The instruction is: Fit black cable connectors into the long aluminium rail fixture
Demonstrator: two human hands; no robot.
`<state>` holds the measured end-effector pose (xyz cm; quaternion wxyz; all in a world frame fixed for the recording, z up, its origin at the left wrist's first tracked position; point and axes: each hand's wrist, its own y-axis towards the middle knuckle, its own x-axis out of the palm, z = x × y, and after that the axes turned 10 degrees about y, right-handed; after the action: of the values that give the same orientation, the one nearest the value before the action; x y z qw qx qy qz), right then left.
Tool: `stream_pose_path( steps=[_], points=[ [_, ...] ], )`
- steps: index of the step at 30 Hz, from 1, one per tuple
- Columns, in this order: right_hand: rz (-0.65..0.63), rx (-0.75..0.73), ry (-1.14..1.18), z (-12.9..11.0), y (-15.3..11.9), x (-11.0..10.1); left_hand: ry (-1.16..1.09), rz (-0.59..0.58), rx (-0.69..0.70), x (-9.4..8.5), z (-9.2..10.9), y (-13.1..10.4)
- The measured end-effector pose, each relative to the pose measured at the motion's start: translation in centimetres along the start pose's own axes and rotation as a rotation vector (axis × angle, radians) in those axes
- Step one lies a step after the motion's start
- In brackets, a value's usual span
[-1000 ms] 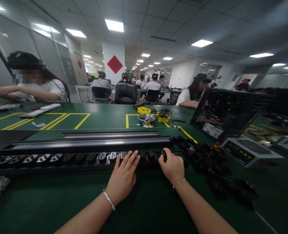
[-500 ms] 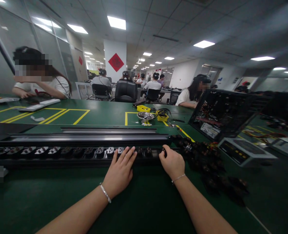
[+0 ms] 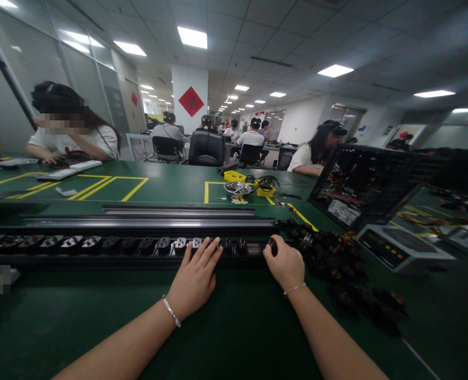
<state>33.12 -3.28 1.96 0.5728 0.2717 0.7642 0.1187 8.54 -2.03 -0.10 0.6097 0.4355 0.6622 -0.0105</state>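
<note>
A long black channel (image 3: 118, 262) runs across the table in front of me. Set along it is a row of small plug-like pieces with metal prongs, some with white faces (image 3: 71, 241) and some all black (image 3: 146, 244). My left hand (image 3: 196, 282) lies over the row with its fingers stretched out, covering a few pieces. At the channel's right end my right hand (image 3: 287, 262) pinches a small black plug piece (image 3: 273, 246) between thumb and curled index finger. The underside of that piece is hidden.
A heap of black plug pieces (image 3: 332, 253) lies on the right, beside a metal power supply box (image 3: 403, 247) and an open computer case (image 3: 360, 184). Behind the channel are more rails (image 3: 150, 223), a steel bowl (image 3: 237, 188) and yellow bins (image 3: 234, 176). Co-workers sit across the table.
My right hand has shifted slightly right along the channel with the black plug piece, now more visible. My left hand stays in place. The whole view has tilted a little.
</note>
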Motion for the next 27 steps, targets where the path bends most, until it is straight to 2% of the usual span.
stream_pose_path(
  steps=[4,13,21,27],
  points=[
    [-0.027,0.014,-0.005,0.1,0.1,0.0,-0.013,0.004,-0.017,-0.1,0.1,0.0],
    [0.012,0.138,0.010,1.1,0.5,0.1,-0.040,-0.028,-0.029,-0.4,0.2,0.1],
    [-0.064,0.305,0.044,2.7,1.1,-0.7,-0.048,-0.044,-0.029,-0.3,0.2,0.0],
    [-0.060,0.326,0.084,3.1,1.2,-0.7,-0.046,-0.029,-0.031,-0.1,0.2,0.0]
  ],
)
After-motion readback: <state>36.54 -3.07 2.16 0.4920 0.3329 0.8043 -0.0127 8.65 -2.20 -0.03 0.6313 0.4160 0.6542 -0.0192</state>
